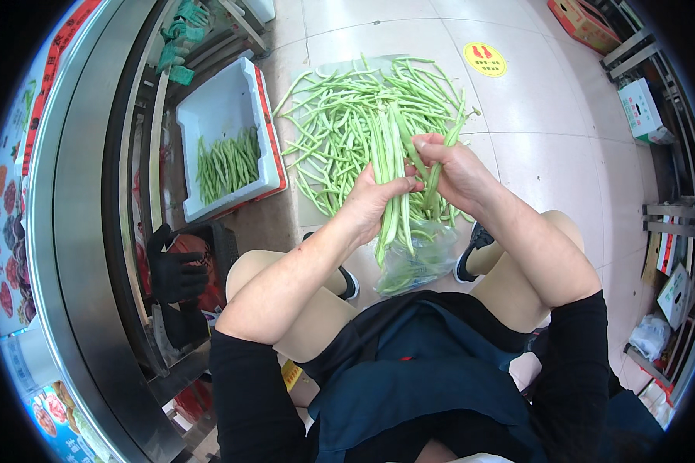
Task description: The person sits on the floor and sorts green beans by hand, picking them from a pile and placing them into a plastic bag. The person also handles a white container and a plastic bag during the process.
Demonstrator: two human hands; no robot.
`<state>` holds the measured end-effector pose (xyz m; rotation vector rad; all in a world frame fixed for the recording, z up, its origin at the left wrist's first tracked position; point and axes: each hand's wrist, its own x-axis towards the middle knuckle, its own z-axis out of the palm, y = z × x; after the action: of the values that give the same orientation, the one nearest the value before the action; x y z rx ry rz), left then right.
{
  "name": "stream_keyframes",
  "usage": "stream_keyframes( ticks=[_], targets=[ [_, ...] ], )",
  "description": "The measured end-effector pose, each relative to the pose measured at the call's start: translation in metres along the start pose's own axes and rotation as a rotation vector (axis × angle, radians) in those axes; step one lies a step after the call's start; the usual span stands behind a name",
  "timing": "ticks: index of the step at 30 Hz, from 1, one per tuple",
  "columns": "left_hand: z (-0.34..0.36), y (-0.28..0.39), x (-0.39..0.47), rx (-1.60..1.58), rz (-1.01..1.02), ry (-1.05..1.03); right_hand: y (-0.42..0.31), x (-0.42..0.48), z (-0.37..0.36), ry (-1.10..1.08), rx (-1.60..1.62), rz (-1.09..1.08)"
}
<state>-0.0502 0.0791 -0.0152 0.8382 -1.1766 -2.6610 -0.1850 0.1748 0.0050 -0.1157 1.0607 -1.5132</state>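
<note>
A bunch of long green beans lies lengthwise in my left hand, its thumb pressed across them. My right hand grips a few wider green beans close beside that bunch. Both hands are above a large loose heap of green beans, which spreads over a thin plastic sheet on the floor. Between my feet lies a clear plastic bag with some green beans in it. The right fingertips are partly hidden behind the beans.
At the left a white foam box holds a neat row of green beans. Behind it runs a metal rack with green gloves and a black glove on it. Shelves with cardboard boxes line the right side.
</note>
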Motion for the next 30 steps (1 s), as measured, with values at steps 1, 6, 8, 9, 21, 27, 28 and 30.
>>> stream_keyframes(
  ticks=[1,6,8,9,21,27,28,30],
  targets=[
    [0.000,-0.003,0.002,0.010,0.016,0.008,0.005,0.004,-0.005,-0.004,0.020,-0.004],
    [0.000,-0.007,0.004,-0.019,0.084,0.031,0.015,0.010,0.000,-0.092,0.184,-0.161],
    [0.003,-0.006,0.006,-0.025,0.094,0.038,0.016,0.016,-0.008,-0.084,0.196,-0.147],
    [0.002,-0.006,0.007,0.000,0.095,0.049,0.014,0.016,-0.007,-0.082,0.204,-0.139],
    [-0.001,-0.013,0.018,0.023,0.061,0.000,0.013,0.031,-0.023,-0.060,0.093,-0.048],
    [0.002,-0.014,0.018,0.146,0.147,0.028,0.012,0.024,-0.011,0.039,0.239,-0.030],
    [0.000,-0.012,0.018,0.156,0.144,0.011,0.007,0.023,-0.010,0.040,0.175,-0.020],
    [-0.003,-0.010,0.020,0.177,0.140,-0.029,-0.010,0.022,-0.012,0.043,0.048,-0.007]
  ],
)
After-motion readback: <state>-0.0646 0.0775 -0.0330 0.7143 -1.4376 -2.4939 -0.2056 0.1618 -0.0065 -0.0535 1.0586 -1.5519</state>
